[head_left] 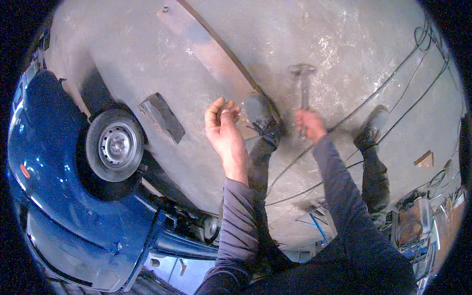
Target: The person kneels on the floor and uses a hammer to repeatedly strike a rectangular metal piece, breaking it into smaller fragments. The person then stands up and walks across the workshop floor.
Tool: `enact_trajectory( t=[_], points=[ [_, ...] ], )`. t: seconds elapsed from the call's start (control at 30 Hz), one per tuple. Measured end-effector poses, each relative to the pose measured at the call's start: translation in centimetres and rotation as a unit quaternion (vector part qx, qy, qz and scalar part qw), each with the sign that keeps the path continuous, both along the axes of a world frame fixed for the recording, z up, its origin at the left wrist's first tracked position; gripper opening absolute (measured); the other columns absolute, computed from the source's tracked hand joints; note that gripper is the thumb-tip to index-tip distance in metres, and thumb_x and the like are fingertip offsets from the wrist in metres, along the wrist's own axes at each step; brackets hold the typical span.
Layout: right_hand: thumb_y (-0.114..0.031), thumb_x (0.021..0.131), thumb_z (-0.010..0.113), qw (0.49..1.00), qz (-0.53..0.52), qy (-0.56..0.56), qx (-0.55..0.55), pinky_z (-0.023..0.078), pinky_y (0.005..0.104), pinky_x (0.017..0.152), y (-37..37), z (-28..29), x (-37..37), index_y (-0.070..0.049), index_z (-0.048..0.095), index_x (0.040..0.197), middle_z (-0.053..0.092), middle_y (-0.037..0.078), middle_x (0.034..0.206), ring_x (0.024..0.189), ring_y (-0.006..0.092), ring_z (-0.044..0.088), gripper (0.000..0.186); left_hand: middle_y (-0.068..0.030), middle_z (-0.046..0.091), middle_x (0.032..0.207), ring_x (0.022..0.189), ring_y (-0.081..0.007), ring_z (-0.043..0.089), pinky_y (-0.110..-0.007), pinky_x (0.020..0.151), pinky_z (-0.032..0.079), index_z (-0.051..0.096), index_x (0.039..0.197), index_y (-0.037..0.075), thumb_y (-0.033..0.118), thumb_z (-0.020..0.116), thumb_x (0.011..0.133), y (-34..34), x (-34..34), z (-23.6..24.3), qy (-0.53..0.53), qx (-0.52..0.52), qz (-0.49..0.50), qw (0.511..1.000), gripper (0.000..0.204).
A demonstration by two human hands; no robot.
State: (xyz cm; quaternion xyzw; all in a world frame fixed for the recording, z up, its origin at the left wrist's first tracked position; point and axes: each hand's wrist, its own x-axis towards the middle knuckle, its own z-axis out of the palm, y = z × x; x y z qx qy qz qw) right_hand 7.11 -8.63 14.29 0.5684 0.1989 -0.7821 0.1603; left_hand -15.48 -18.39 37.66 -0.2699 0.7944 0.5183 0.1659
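Hammer (304,89): gripped in the right hand (310,126), held over the floor (354,29), right of the metal beam (212,55); outline blurred.
Right fingers: wrapped around the hammer handle.
Left hand (226,132): fingers half curled; whether anything is held cannot be told.
Beam position: laid on the floor, near end overlapped by the left shoe (258,109).

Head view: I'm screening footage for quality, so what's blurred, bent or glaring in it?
In the head view, the hammer and right hand look motion-blurred, the left hand crisper; in that head view, the fisheye seems to bow the metal beam; also in the head view, bright glints dot the blue car.
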Motion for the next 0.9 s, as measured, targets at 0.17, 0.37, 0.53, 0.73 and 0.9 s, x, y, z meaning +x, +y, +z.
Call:
enact_trajectory(
  t=[0.17, 0.37, 0.53, 0.73, 0.9],
  points=[
    [-0.013, 0.097, 0.055, 0.981, -0.095, -0.033, 0.164, 0.043, 0.0341, 0.048, 10.0, 2.6, -6.3, -0.007, 0.055, 0.08, 0.054, 0.002, 0.067, 0.053, 0.0157, 0.05, 0.017, -0.0128, 0.067, 0.113, 0.093, -0.0195, 0.068, -0.034, 0.086, 0.054, 0.058, 0.125, 0.001, 0.005, 0.05, 0.1, -0.9, 1.2, 0.5, -0.016, 0.008, 0.039, 0.999, 0.027],
    [-0.021, 0.098, 0.057, 0.978, 0.125, -0.088, 0.144, 0.047, 0.0353, 0.049, -4.2, -1.5, -0.5, -0.007, 0.057, 0.078, 0.057, 0.006, 0.064, 0.052, 0.0193, 0.055, 0.024, -0.0132, 0.066, 0.113, 0.094, -0.0195, 0.067, -0.034, 0.086, 0.053, 0.056, 0.127, 0.001, 0.005, 0.05, 0.099, 0.2, 0.7, 0.0, -0.008, 0.028, 0.003, 1.0, 0.029],
    [-0.022, 0.095, 0.063, 0.996, -0.029, 0.057, -0.069, 0.049, 0.0326, 0.051, -4.1, 3.1, 7.2, -0.005, 0.066, 0.086, 0.06, 0.004, 0.073, 0.058, 0.016, 0.056, 0.02, -0.0134, 0.066, 0.114, 0.095, -0.0194, 0.067, -0.033, 0.086, 0.053, 0.056, 0.127, 0.002, 0.005, 0.05, 0.099, -1.2, 1.9, 0.0, -0.014, 0.015, -0.016, 1.0, 0.029],
    [-0.014, 0.095, 0.061, 0.984, 0.032, -0.077, 0.156, 0.046, 0.0323, 0.051, 9.0, 4.6, 9.5, -0.009, 0.058, 0.085, 0.058, 0.003, 0.075, 0.058, 0.0143, 0.054, 0.012, -0.0134, 0.066, 0.115, 0.096, -0.0191, 0.068, -0.034, 0.086, 0.054, 0.057, 0.128, 0.001, 0.007, 0.05, 0.1, -3.8, 2.4, 0.6, -0.032, 0.011, 0.017, 0.999, 0.029],
    [-0.011, 0.092, 0.06, 0.9, -0.035, -0.016, 0.433, 0.048, 0.0371, 0.052, -0.3, 0.0, 5.6, -0.005, 0.048, 0.088, 0.057, 0.007, 0.071, 0.055, 0.0211, 0.056, 0.014, -0.0148, 0.067, 0.116, 0.096, -0.0217, 0.067, -0.034, 0.087, 0.053, 0.055, 0.13, 0.0, 0.008, 0.051, 0.1, -2.7, 2.3, 0.9, -0.021, 0.02, -0.027, 0.999, 0.032]
  ],
)
